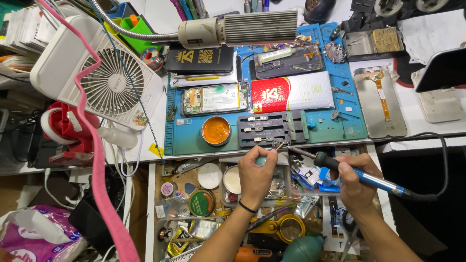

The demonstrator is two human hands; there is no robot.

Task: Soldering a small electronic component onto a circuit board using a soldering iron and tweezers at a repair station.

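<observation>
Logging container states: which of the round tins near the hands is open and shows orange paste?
The round tin on the blue mat, left of the black holder; the drawer tins show white or green tops.

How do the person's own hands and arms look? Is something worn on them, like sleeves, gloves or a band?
Both forearms are bare: no sleeves show in the picture, and there are no gloves. The left hand has a thin dark band around its wrist. The right hand wears nothing that I can see; no ring or watch is visible on either hand.

tiny part (279, 144) at fingertips, too small
</observation>
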